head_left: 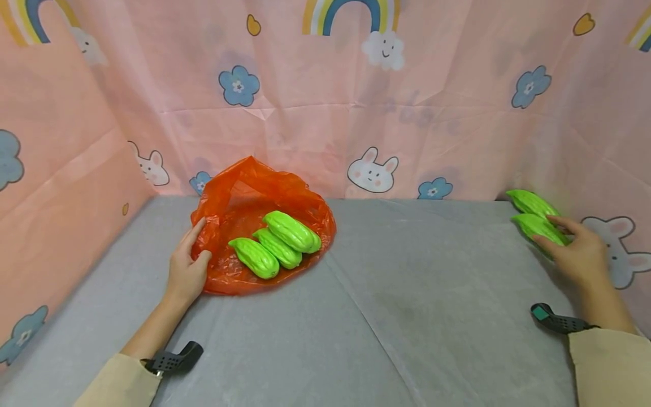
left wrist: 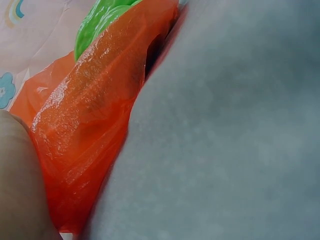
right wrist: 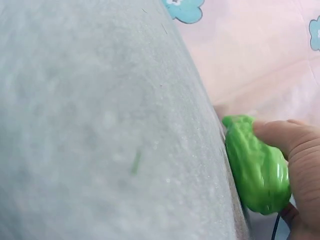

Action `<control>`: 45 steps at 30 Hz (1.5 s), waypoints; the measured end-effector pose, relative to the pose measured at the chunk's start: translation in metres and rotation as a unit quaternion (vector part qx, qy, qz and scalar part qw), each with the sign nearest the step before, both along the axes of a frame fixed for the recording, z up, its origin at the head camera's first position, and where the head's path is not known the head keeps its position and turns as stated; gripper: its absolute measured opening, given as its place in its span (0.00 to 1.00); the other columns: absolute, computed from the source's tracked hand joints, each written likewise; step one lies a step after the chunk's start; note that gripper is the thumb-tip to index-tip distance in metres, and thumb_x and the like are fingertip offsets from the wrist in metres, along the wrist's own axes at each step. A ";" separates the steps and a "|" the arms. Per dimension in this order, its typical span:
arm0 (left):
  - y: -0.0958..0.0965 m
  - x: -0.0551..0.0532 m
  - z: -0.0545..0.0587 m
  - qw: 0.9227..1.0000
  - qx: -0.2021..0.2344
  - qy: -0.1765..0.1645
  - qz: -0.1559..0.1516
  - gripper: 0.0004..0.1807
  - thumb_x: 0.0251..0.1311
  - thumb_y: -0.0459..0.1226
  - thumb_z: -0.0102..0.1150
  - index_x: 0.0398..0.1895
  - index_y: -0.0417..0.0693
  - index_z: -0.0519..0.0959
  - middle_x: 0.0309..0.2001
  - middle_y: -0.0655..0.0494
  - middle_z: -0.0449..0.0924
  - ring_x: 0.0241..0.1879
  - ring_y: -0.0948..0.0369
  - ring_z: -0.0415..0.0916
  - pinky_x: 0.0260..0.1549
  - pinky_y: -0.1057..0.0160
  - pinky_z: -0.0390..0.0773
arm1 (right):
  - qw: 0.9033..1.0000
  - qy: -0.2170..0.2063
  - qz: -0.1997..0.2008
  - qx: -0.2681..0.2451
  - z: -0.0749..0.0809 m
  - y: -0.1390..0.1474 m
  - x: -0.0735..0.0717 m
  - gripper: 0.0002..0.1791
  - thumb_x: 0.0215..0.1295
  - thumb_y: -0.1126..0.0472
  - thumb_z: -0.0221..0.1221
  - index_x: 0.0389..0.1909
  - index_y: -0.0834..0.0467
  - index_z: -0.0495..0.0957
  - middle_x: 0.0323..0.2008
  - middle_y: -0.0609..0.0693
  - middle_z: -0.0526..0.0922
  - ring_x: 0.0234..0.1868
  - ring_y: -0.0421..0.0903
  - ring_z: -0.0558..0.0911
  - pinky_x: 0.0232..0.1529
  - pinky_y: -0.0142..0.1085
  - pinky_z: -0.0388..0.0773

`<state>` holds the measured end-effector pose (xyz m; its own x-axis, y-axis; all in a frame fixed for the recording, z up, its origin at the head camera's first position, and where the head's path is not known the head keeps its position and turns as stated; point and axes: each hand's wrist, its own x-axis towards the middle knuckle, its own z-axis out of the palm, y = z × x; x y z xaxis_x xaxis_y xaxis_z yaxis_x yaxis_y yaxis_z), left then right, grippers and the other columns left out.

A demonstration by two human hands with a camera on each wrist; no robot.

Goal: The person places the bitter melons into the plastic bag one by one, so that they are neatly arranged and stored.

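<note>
An orange-red plastic bag (head_left: pixel 229 277) lies with its mouth spread on the grey table at left. My left hand (head_left: pixel 185 271) holds its left edge, index finger and thumb apart along the film. Several bright green, ridged bitter melons (head_left: pixel 255 258) lie together in the bag; part of one shows over the film (left wrist: pixel 90 115) in the left wrist view. At far right my right hand (head_left: pixel 585 251) grips another bitter melon (head_left: pixel 538 227) between thumb and fingers. Its stem end (right wrist: pixel 240 121) pokes out past the thumb in the right wrist view. Just behind lies one more bitter melon (head_left: pixel 529 200).
Pink printed cloth (head_left: pixel 305 130) hangs behind the table and along both sides. The right hand and its bitter melons are close to the right-hand cloth (head_left: pixel 610 181). A crease (head_left: pixel 366 316) runs across the grey table cover (head_left: pixel 432 282). Each wrist wears a dark camera band (head_left: pixel 175 359).
</note>
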<state>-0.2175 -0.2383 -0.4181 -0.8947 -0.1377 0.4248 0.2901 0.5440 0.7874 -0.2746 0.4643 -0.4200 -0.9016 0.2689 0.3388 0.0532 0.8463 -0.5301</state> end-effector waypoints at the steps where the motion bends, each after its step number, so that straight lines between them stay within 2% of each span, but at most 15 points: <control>1: 0.000 0.000 0.000 1.000 0.001 0.000 0.000 0.36 0.64 0.25 0.44 0.78 0.45 0.61 0.77 0.37 0.58 0.74 0.41 0.59 0.56 0.85 0.59 | 1.000 -0.006 0.003 0.002 0.000 0.000 0.000 0.33 0.71 0.53 0.58 0.71 0.66 0.66 0.63 0.77 0.70 0.62 0.74 0.68 0.54 0.61 0.65; 3: 0.000 0.000 0.000 1.000 0.002 0.000 0.000 0.36 0.64 0.25 0.44 0.78 0.45 0.61 0.77 0.37 0.59 0.74 0.42 0.60 0.56 0.85 0.59 | 1.000 -0.017 0.015 0.002 0.000 0.001 0.000 0.33 0.72 0.54 0.57 0.72 0.66 0.64 0.66 0.78 0.67 0.65 0.78 0.65 0.59 0.68 0.61; 6: 0.001 0.000 0.000 1.000 0.004 0.001 0.000 0.36 0.64 0.25 0.45 0.78 0.46 0.62 0.77 0.39 0.59 0.74 0.43 0.60 0.54 0.86 0.59 | 0.999 -0.025 0.029 -0.005 -0.002 0.000 -0.001 0.32 0.74 0.55 0.54 0.73 0.65 0.63 0.70 0.77 0.62 0.68 0.80 0.61 0.64 0.71 0.57; 13: 0.001 0.000 0.001 1.000 0.005 0.004 -0.005 0.36 0.64 0.24 0.44 0.78 0.45 0.62 0.77 0.38 0.59 0.74 0.43 0.61 0.53 0.88 0.59 | 0.999 -0.007 0.031 -0.011 -0.006 0.001 -0.004 0.30 0.74 0.56 0.54 0.72 0.65 0.65 0.67 0.78 0.64 0.65 0.81 0.64 0.62 0.71 0.59; 20: 0.001 0.000 0.002 1.000 0.001 -0.004 -0.002 0.36 0.64 0.25 0.44 0.78 0.46 0.62 0.77 0.39 0.58 0.75 0.43 0.59 0.55 0.86 0.59 | 0.996 -0.056 0.022 -0.064 -0.003 -0.006 -0.003 0.35 0.74 0.48 0.53 0.75 0.60 0.61 0.71 0.76 0.61 0.72 0.76 0.60 0.67 0.69 0.57; 24: 0.001 0.000 0.002 1.000 -0.002 -0.004 -0.001 0.36 0.64 0.25 0.44 0.78 0.46 0.62 0.77 0.39 0.59 0.75 0.43 0.59 0.55 0.85 0.58 | 0.994 -0.062 0.037 -0.078 0.000 -0.013 -0.003 0.36 0.73 0.46 0.54 0.76 0.59 0.62 0.72 0.75 0.61 0.73 0.76 0.58 0.68 0.69 0.55; 26: 0.001 0.000 0.001 1.000 0.000 -0.002 -0.002 0.36 0.64 0.25 0.44 0.77 0.46 0.62 0.77 0.39 0.59 0.75 0.43 0.59 0.55 0.86 0.58 | 0.995 -0.055 0.046 -0.070 0.001 -0.016 -0.003 0.36 0.72 0.46 0.55 0.75 0.58 0.63 0.71 0.75 0.64 0.72 0.75 0.61 0.69 0.63 0.59; 28: 0.001 0.000 0.001 1.000 0.002 0.000 -0.004 0.36 0.64 0.25 0.44 0.77 0.46 0.62 0.77 0.39 0.59 0.75 0.43 0.60 0.55 0.86 0.59 | 0.995 -0.048 0.057 -0.067 0.001 -0.019 -0.004 0.34 0.72 0.46 0.57 0.74 0.56 0.66 0.70 0.74 0.66 0.71 0.73 0.63 0.69 0.49 0.64; 30: 0.002 0.000 0.001 1.000 0.004 0.000 -0.006 0.36 0.64 0.25 0.44 0.77 0.46 0.62 0.77 0.39 0.59 0.74 0.43 0.60 0.54 0.87 0.59 | 0.995 -0.028 0.070 -0.067 0.000 -0.022 -0.005 0.32 0.70 0.46 0.59 0.72 0.53 0.71 0.65 0.52 0.78 0.67 0.53 0.73 0.60 0.31 0.65; 31: 0.002 0.001 0.001 1.000 0.005 -0.001 -0.006 0.36 0.64 0.25 0.45 0.77 0.46 0.62 0.77 0.39 0.59 0.75 0.44 0.60 0.54 0.87 0.59 | 0.995 -0.019 0.077 -0.066 0.000 -0.024 -0.006 0.31 0.69 0.46 0.60 0.70 0.53 0.73 0.61 0.39 0.80 0.64 0.42 0.74 0.55 0.26 0.63; 33: 0.001 0.000 0.001 1.000 0.005 -0.003 -0.005 0.36 0.64 0.25 0.44 0.78 0.46 0.62 0.77 0.39 0.59 0.74 0.43 0.60 0.55 0.86 0.59 | 0.993 -0.006 0.095 -0.072 0.000 -0.027 -0.007 0.30 0.68 0.46 0.62 0.68 0.52 0.76 0.51 0.19 0.76 0.55 0.23 0.70 0.46 0.19 0.59; 35: 0.001 0.000 0.001 1.000 0.005 -0.004 -0.004 0.36 0.64 0.25 0.44 0.78 0.45 0.61 0.77 0.39 0.59 0.75 0.43 0.59 0.56 0.85 0.59 | 0.991 0.007 0.112 -0.077 -0.001 -0.031 -0.008 0.29 0.67 0.47 0.64 0.66 0.53 0.77 0.40 0.09 0.67 0.46 0.12 0.61 0.43 0.16 0.59; 40: 0.001 0.000 0.001 1.000 0.002 -0.006 -0.003 0.36 0.64 0.25 0.44 0.78 0.46 0.61 0.77 0.40 0.59 0.75 0.44 0.59 0.58 0.83 0.60 | 0.986 0.010 0.139 -0.088 0.000 -0.041 -0.009 0.29 0.66 0.49 0.65 0.66 0.55 0.77 0.41 0.08 0.68 0.46 0.10 0.62 0.42 0.12 0.60; 43: 0.001 0.001 0.000 1.000 0.001 -0.008 -0.001 0.36 0.64 0.26 0.44 0.78 0.47 0.62 0.78 0.41 0.59 0.75 0.45 0.59 0.68 0.68 0.65 | 0.984 0.014 0.151 -0.089 0.001 -0.048 -0.010 0.28 0.66 0.50 0.66 0.64 0.58 0.78 0.40 0.08 0.69 0.45 0.10 0.63 0.42 0.12 0.61; 45: 0.001 0.001 0.000 1.000 -0.001 -0.009 0.000 0.36 0.65 0.26 0.44 0.78 0.47 0.61 0.78 0.41 0.59 0.75 0.45 0.59 0.70 0.57 0.65 | 0.984 0.014 0.153 -0.086 0.002 -0.053 -0.011 0.28 0.65 0.50 0.66 0.63 0.59 0.79 0.40 0.07 0.69 0.45 0.10 0.64 0.42 0.12 0.61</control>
<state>-0.2167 -0.2375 -0.4183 -0.9025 -0.1368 0.4084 0.2754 0.5456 0.7915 -0.2853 0.4116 -0.4185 -0.9406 0.0412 0.3371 -0.2068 0.7179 -0.6647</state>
